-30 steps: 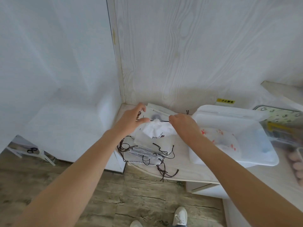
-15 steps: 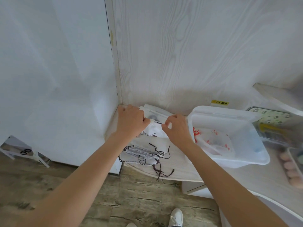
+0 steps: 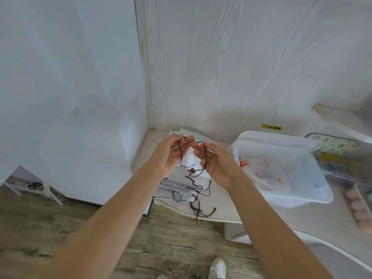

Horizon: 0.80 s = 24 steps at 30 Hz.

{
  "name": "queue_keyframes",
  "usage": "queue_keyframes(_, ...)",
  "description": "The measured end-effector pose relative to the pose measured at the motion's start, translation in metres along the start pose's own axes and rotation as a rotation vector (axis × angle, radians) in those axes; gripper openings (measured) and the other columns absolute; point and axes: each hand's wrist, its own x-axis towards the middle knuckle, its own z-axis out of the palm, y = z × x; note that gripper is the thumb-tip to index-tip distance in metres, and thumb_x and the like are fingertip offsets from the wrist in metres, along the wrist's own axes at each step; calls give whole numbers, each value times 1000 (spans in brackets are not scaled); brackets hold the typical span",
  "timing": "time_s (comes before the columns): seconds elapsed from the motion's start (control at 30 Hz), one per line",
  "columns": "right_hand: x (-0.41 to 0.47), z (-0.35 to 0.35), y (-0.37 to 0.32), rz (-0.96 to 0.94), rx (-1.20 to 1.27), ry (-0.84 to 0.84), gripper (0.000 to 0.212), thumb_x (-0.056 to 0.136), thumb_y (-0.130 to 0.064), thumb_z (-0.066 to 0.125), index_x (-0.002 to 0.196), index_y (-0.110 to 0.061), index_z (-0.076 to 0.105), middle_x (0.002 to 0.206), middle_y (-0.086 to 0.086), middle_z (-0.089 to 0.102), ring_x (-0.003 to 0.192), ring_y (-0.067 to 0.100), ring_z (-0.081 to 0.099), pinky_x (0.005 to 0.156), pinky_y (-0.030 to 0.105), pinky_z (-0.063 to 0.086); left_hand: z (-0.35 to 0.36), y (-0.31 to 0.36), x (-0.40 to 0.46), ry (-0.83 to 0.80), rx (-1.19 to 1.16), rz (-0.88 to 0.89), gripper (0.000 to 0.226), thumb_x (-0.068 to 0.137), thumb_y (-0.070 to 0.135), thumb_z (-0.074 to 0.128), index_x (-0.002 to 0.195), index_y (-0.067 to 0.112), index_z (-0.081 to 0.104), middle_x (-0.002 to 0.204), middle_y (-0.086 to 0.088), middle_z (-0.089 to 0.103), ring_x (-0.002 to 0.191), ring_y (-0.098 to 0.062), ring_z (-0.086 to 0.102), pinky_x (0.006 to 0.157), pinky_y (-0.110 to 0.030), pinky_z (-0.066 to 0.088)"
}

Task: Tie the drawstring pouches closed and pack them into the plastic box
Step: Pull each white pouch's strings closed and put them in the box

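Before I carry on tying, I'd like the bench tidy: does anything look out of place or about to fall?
Yes. The loose dark cords of the flat stack of white fabric pouches trail over the front edge of the pale wooden counter and could snag. The clear plastic box sits squarely on the counter. Nothing looks spilled or damaged.

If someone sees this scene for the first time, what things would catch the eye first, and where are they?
First, the left hand and right hand, raised in the middle, each holding a dark drawstring of the white pouch between them. Next, the loose pile of pouches with tangled cords just below, near the table edge. At right stands the open plastic box.
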Motion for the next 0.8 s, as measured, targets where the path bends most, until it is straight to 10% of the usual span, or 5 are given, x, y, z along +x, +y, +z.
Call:
queue_keyframes(0.17, -6, -1, 13, 34, 138, -133, 31, 79, -13, 59, 108, 0, 60, 107, 8, 70, 87, 10, 69, 57, 13, 53, 7, -8, -1, -57, -17, 40, 30, 92, 11, 50, 71, 9, 72, 95, -7, 72, 97, -15, 66, 86, -23, 47)
queue_keyframes(0.4, -7, 5, 18, -89, -7, -131, 13, 90, -5, 53, 88, -4, 65, 86, 7, 70, 85, 15, 67, 84, 21, 54, 18, -10, -3, -91, -19, 32, 34, 94, 16, 49, 71, 11, 73, 102, -8, 66, 98, -9, 66, 67, -14, 52)
queue_keyframes(0.53, -10, -1, 12, -371, -805, 106, 6, 84, -13, 66, 82, -9, 71, 80, -2, 66, 77, 9, 59, 78, 17, 45, 15, -10, -2, -62, 44, 59, 21, 95, 14, 48, 91, 4, 66, 105, -9, 68, 104, -14, 63, 100, -26, 43)
queue_keyframes(0.67, -2, -11, 17, -866, -1432, 247, 4, 81, -3, 68, 79, -2, 71, 111, 8, 62, 96, 19, 60, 81, 4, 34, 16, -12, -5, -34, 147, 49, 25, 96, 19, 47, 83, 9, 65, 102, -5, 70, 107, -12, 61, 101, -26, 40)
queue_keyframes(0.8, 8, -17, 17, -969, -1704, 108, 11, 75, -1, 72, 67, -5, 67, 134, 14, 53, 86, 27, 68, 63, 29, 55, 19, -6, -10, 6, 374, 19, 33, 94, 28, 50, 67, 17, 65, 101, -6, 72, 104, -16, 64, 97, -29, 41)
